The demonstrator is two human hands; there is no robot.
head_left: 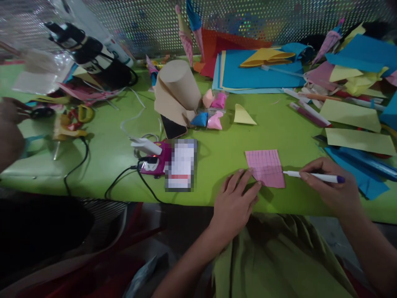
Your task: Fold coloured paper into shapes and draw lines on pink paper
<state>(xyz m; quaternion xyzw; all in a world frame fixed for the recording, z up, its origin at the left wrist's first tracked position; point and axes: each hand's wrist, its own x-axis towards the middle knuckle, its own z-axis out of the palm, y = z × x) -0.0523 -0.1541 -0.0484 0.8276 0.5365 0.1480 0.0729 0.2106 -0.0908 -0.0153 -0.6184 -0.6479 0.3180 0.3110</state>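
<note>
A small pink square of paper (pixel 266 167) ruled with a grid of lines lies on the green table (pixel 217 153) near its front edge. My left hand (pixel 234 203) rests flat on the table with its fingertips pressing the paper's lower left corner. My right hand (pixel 333 182) grips a white pen with a purple cap (pixel 313 176). The pen lies almost level, and its tip touches the paper's right edge.
A tan paper cone (pixel 178 89), small folded paper shapes (pixel 211 111), blue sheets (pixel 257 70), yellow sheets (pixel 359 140) and markers (pixel 308 114) lie behind. A pink device with cables (pixel 153 159) sits left of centre. Scissors (pixel 74 118) and another person's hand (pixel 10 109) are at far left.
</note>
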